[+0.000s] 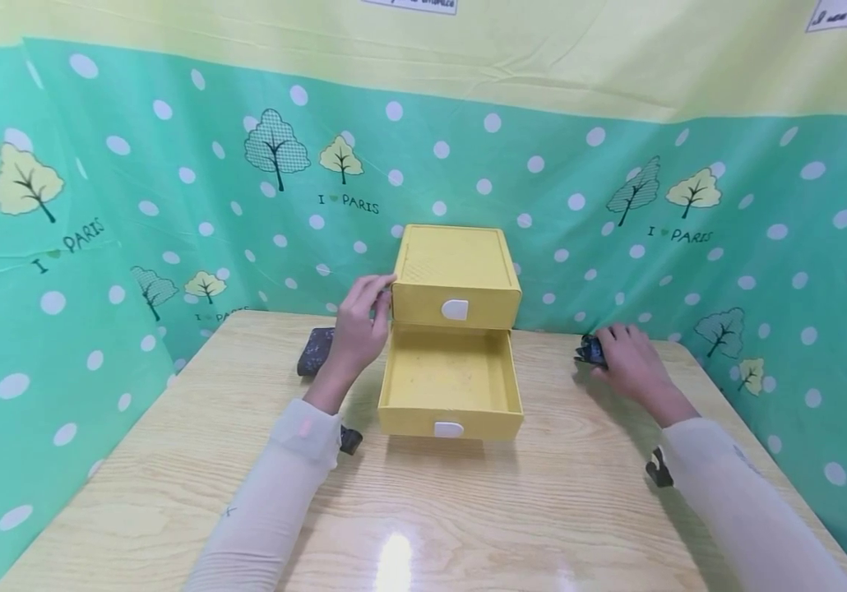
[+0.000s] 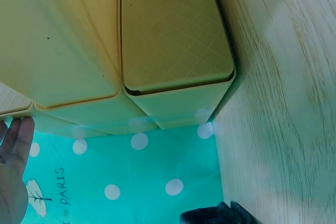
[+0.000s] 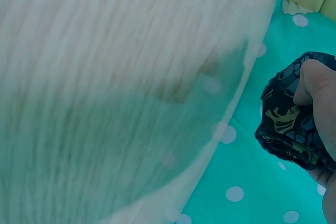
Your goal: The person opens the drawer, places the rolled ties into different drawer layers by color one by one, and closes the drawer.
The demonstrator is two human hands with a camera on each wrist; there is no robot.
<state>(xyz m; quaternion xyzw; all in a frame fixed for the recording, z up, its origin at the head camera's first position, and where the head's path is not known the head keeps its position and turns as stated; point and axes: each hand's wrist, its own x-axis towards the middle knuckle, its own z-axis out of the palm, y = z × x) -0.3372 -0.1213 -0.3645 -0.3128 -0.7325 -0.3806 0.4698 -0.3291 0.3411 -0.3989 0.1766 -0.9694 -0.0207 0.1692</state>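
A yellow drawer unit [image 1: 456,259] stands at the back of the table. Its top drawer is closed, while the drawer [image 1: 453,382] below is pulled out toward me. My left hand [image 1: 362,322] touches the unit's upper left side near the front corner; in the left wrist view its straight fingers [image 2: 21,137] meet the yellow edge. At the right back, my right hand [image 1: 627,358] grips a dark patterned bundle [image 1: 592,351]. In the right wrist view this bundle [image 3: 286,114] shows blue-grey scale-like patches and gold marks, with the thumb pressed against it and its far side hidden.
A dark speckled pouch-like item [image 1: 315,352] lies left of the unit, partly behind my left forearm. White tabs [image 1: 449,429] mark the drawer fronts. A green dotted cloth [image 1: 483,156] hangs around the wooden table [image 1: 512,510]. Small black pieces [image 1: 659,469] show at both cuffs.
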